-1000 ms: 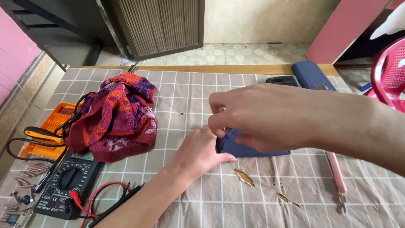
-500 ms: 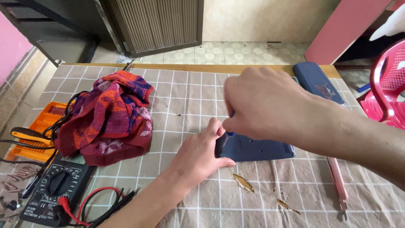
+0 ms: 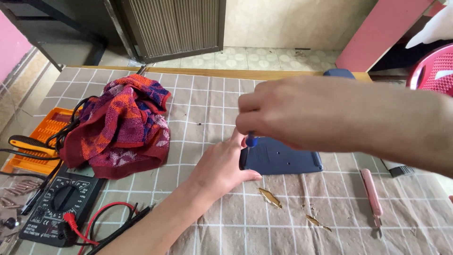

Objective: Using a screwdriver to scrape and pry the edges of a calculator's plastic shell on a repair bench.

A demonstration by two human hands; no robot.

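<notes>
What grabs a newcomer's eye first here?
The right hand at centre, gripping a blue-handled tool over a dark blue flat device, which the left hand steadies. Next, the red-and-purple towel at left, with a black multimeter below it.

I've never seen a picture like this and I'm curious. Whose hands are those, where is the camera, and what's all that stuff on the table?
The camera sits on a person's head and looks down, so you see that person's own two hands. The left hand presses against the edge of a flat dark blue case to steady it. The right hand pinches a small blue-handled tool, tip down on the case. They work on a checked cloth. To the left lies a crumpled red and purple towel, a black meter with a dial with red and black wires, and an orange tray. To the right lies a thin pink tool.
</notes>
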